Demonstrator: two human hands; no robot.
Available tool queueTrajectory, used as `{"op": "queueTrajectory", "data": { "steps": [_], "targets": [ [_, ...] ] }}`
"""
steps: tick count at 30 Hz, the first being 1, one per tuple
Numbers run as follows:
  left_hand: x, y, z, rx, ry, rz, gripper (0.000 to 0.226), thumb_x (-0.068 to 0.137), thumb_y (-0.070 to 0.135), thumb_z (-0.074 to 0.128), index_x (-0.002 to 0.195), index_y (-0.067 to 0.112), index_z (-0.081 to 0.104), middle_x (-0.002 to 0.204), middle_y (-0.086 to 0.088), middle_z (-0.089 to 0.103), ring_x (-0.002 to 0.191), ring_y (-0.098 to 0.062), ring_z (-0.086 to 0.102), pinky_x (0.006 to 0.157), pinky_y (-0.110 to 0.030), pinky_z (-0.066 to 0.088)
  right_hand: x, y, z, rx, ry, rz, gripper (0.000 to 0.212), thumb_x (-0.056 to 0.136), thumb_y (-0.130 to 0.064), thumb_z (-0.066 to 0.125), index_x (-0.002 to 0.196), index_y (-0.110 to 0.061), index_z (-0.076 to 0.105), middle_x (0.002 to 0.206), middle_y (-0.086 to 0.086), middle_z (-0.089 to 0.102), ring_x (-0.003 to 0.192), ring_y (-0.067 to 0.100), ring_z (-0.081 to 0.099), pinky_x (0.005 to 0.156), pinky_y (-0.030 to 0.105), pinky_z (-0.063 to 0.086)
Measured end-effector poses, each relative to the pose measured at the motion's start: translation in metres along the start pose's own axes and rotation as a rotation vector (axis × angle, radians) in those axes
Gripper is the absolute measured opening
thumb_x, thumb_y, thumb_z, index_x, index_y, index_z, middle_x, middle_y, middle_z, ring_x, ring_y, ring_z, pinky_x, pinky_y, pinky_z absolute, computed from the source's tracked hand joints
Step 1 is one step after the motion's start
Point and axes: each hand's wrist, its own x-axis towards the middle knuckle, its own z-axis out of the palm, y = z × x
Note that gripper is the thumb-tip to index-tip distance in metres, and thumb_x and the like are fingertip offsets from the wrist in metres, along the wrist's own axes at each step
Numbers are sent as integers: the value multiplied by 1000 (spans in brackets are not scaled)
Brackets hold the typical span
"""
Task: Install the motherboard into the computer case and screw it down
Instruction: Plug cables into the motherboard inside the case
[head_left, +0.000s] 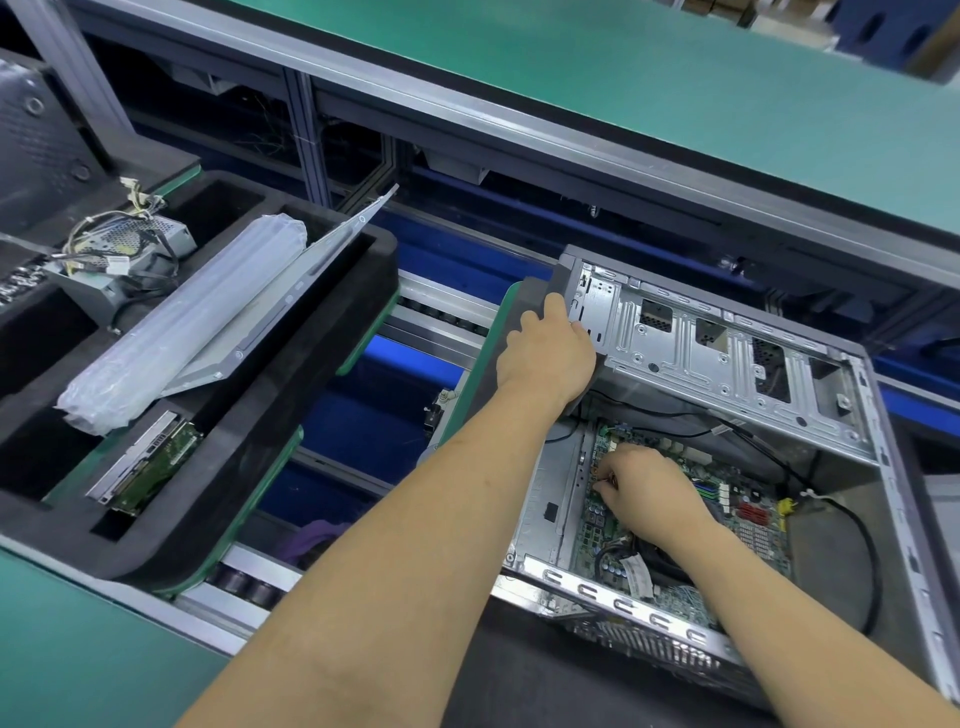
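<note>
Two hands: left (545, 348) grips case (727, 364), right (649, 488) on motherboard (748, 525).

No legible text, brand, number or sign anywhere in view; white label on the cable bundle (638, 571) over the motherboard (748, 514) too blurred to read, fine print on the board itself and on the green circuit board (156, 465) in the foam tray (249, 431) likewise too small

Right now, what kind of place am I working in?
Probably a computer assembly line: an open computer case with its motherboard sits on a roller conveyor, beside a foam tray of parts.
</note>
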Motion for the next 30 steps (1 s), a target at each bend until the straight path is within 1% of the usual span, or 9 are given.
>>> {"op": "queueTrajectory", "data": {
  "steps": [5, 10, 13, 17, 20, 23, 25, 29, 30],
  "targets": [
    [0, 0, 0, 1, 0, 0, 39, 105, 31, 29, 142, 18, 30, 134, -16, 48, 111, -34, 53, 90, -51, 50, -1, -1, -2, 76, 9, 40, 17, 97, -28, 62, 106, -22, 75, 114, -1, 70, 105, 24, 64, 95, 40, 51],
    [0, 0, 0, 0, 1, 1, 39, 105, 31, 29, 143, 18, 29, 134, -16, 48, 111, -34, 52, 88, -49, 50, 1, 0, -1, 125, -1, 71, 17, 99, -28, 64, 109, -22, 76, 108, -1, 75, 102, 24, 68, 97, 41, 52],
    [0, 0, -1, 0, 2, 2, 39, 105, 30, 30, 142, 17, 30, 134, -16, 48, 111, -34, 53, 87, -49, 50, 3, 1, -1, 149, -11, 89, 18, 100, -26, 63, 110, -19, 76, 104, 2, 76, 99, 25, 68, 93, 41, 54],
    [-1, 1, -1, 3, 5, 3, 38, 105, 29, 29, 141, 16, 31, 133, -17, 48, 111, -34, 53, 86, -48, 49, 6, 2, 0, 137, -29, 101, 20, 100, -27, 62, 101, -13, 76, 87, 6, 74, 86, 26, 68, 86, 38, 55],
    [-1, 1, -1, 5, 5, 2, 38, 106, 30, 29, 141, 16, 31, 133, -17, 49, 111, -34, 53, 86, -48, 49, 6, 3, 0, 152, -29, 101, 19, 101, -25, 62, 100, -12, 76, 87, 7, 75, 83, 25, 68, 83, 38, 56],
    [-1, 1, -2, -4, 6, 1, 37, 105, 29, 29, 140, 16, 32, 132, -17, 49, 110, -35, 53, 85, -48, 48, 6, 6, -1, 199, -30, 128, 17, 101, -22, 61, 102, -13, 76, 94, 8, 76, 85, 24, 69, 80, 37, 57],
    [-1, 1, -2, -5, 6, -2, 37, 105, 29, 29, 140, 16, 32, 132, -16, 49, 110, -35, 53, 86, -49, 49, 6, 7, -1, 206, -36, 126, 17, 102, -21, 61, 105, -12, 75, 97, 8, 76, 87, 24, 69, 81, 37, 57],
    [-2, 1, -2, 3, 6, -6, 37, 105, 30, 28, 140, 16, 32, 132, -16, 49, 110, -35, 53, 86, -49, 49, 6, 7, 0, 188, -48, 94, 17, 101, -18, 61, 108, -14, 76, 95, 8, 75, 79, 23, 65, 76, 33, 55],
    [-2, 1, -2, 5, 5, -6, 37, 105, 30, 29, 140, 16, 32, 132, -16, 49, 111, -35, 53, 86, -48, 49, 6, 8, 0, 189, -46, 89, 17, 101, -18, 61, 108, -14, 76, 96, 7, 75, 80, 23, 66, 76, 33, 55]
  ]
}}
